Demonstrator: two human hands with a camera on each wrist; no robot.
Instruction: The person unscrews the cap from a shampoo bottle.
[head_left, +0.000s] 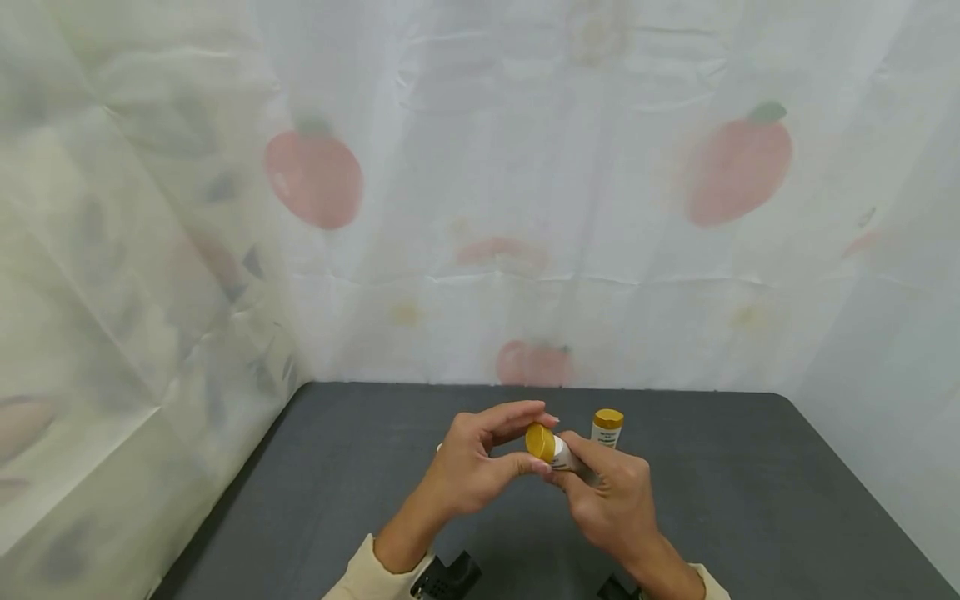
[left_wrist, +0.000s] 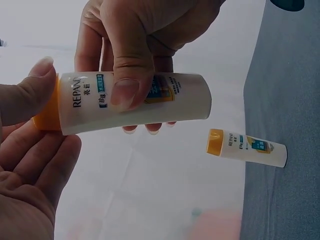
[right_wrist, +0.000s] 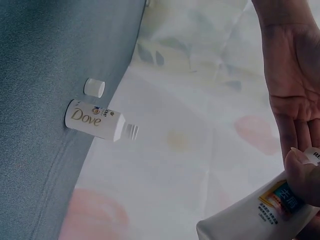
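Observation:
Both hands hold one small white bottle (head_left: pixel 564 456) with a yellow cap (head_left: pixel 539 442) above the dark table. My left hand (head_left: pixel 537 435) pinches the cap between thumb and fingers. My right hand (head_left: pixel 579 460) grips the bottle's body. In the left wrist view the bottle (left_wrist: pixel 185 100) lies sideways, the left thumb (left_wrist: pixel 27 97) on the cap (left_wrist: pixel 47 112) and the right thumb (left_wrist: pixel 125 82) across the label. Its flat base (right_wrist: pixel 250 217) shows in the right wrist view under the right thumb (right_wrist: pixel 302 175).
A second bottle like it (head_left: pixel 607 427) stands on the table (head_left: pixel 750 500) just behind my hands. An uncapped white Dove bottle (right_wrist: pixel 95 120) and its loose white cap (right_wrist: pixel 94 87) stand on the table. A fruit-print cloth (head_left: pixel 525 208) walls the back and sides.

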